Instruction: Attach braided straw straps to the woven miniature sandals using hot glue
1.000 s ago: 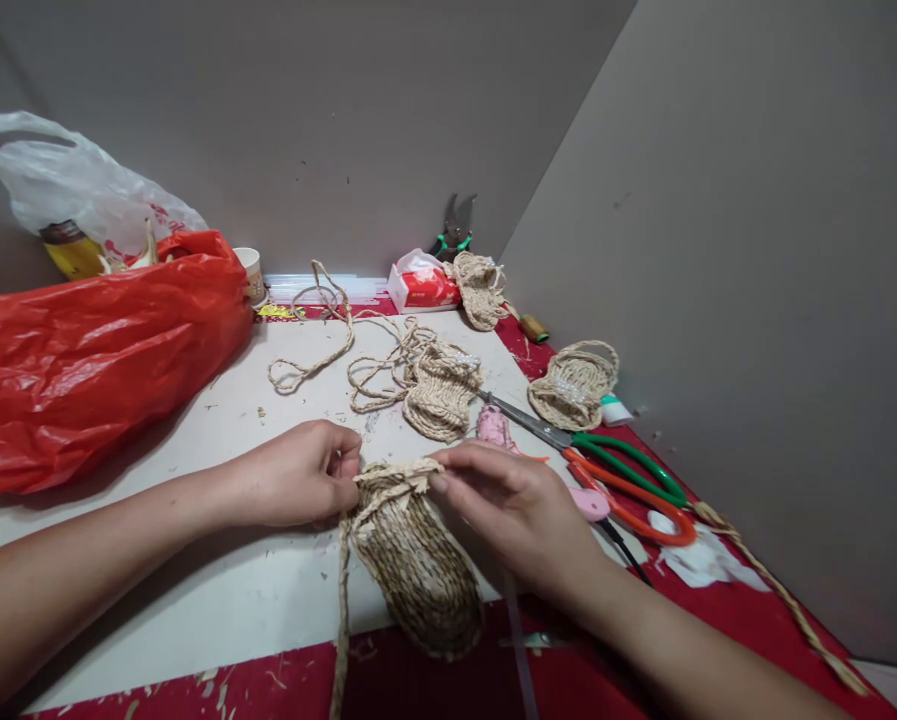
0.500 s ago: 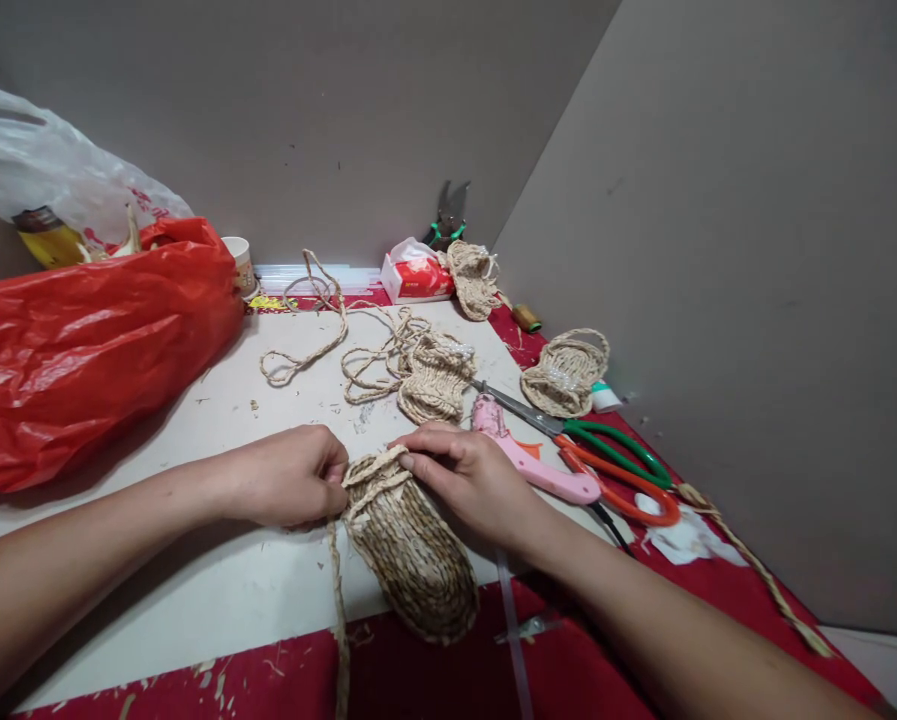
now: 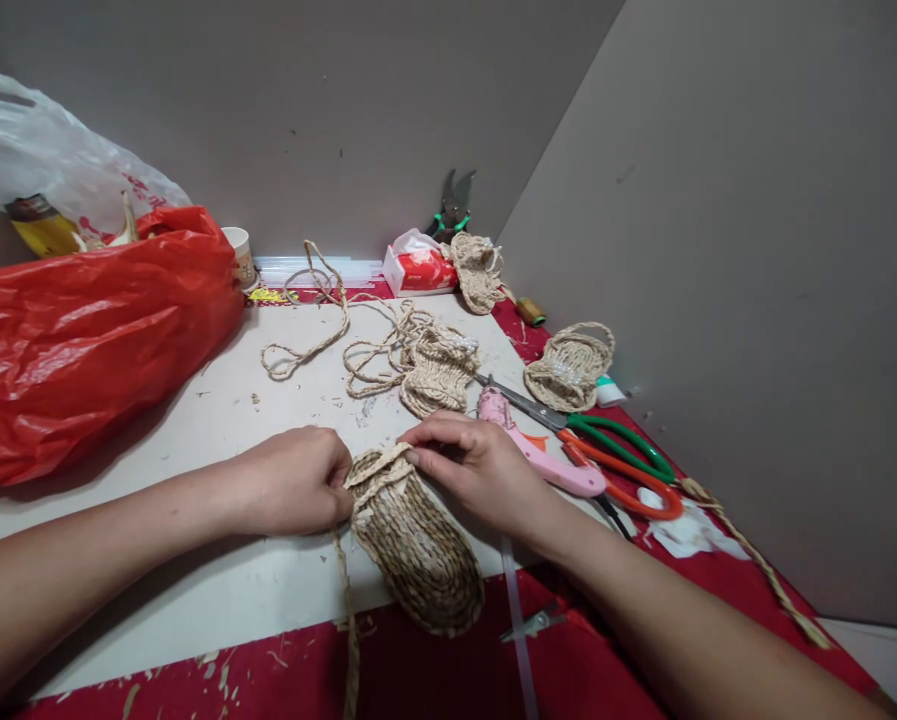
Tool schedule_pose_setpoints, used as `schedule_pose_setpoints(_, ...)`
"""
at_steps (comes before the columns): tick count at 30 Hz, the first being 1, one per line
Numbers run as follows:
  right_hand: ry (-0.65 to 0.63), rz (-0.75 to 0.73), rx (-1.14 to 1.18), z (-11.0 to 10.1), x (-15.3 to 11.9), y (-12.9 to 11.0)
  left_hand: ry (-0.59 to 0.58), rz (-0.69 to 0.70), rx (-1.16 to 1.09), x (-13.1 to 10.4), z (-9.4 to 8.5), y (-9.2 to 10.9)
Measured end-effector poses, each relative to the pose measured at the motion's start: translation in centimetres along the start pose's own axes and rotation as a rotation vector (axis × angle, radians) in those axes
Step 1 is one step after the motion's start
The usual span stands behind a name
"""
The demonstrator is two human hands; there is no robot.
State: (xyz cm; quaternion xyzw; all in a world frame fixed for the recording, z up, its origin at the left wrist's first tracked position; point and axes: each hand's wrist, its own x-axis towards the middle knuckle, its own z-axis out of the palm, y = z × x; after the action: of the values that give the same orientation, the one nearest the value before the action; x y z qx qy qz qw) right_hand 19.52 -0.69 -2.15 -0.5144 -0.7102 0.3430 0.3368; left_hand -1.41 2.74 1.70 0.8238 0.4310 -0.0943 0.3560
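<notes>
A woven straw sole (image 3: 422, 555), brown with a paler braided strap across its upper end, lies tilted between my hands over the front of the white board. My left hand (image 3: 302, 480) is closed on the strap's left end, its fingertips partly hidden. From under it a loose length of braided cord (image 3: 349, 620) hangs toward the front edge. The thumb and fingers of my right hand (image 3: 482, 465) pinch the strap's right end. Just beyond the hands sits a pale woven straw piece (image 3: 437, 370) with loose cord beside it.
Right of my right hand lie a pink glue gun (image 3: 549, 462) and scissors (image 3: 620, 450) with green and orange handles. A red plastic bag (image 3: 95, 350) fills the left. Behind are a paper cup (image 3: 238, 255), a tissue pack (image 3: 422, 268) and pruning shears (image 3: 454, 205).
The view has shifted slightly. The hanging cord has swung a little to the right at its lower end. Both hands keep nearly the same hold on the strap.
</notes>
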Motion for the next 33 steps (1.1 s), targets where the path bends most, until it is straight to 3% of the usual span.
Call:
schedule_pose_setpoints(8,-0.062,-0.102,-0.031,-0.2,0.3,0.2,-0.173,0.052,-0.049,-0.3,-0.8,-0.2)
schedule_pose_setpoints(20,-0.083,-0.200,-0.123,-0.2,0.1,0.9,-0.177,0.107,-0.178,-1.0,-2.1,0.1)
schedule_pose_setpoints(26,-0.098,-0.190,-0.143,-0.2,0.1,0.9,-0.110,0.107,-0.356,-0.4,-1.2,-0.1)
schedule_pose_setpoints(33,-0.079,-0.228,-0.184,-0.2,0.0,0.9,-0.292,0.070,-0.613,-0.5,-1.5,0.1)
